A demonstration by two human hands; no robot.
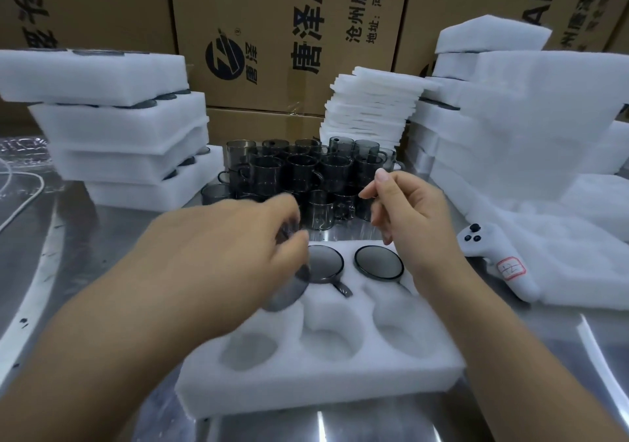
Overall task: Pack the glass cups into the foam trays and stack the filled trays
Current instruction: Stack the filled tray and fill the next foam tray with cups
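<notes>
- The left grip curls round a blurred glass cup above the foam tray's far-left pocket.
- The right grip hovers loosely curled, holding nothing.
- Two seated cups fill the far-middle and far-right pockets.

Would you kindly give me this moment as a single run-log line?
left hand: grips cup at far-left pocket | right hand: empty, above tray | tray: two seated cups, near row empty
</notes>
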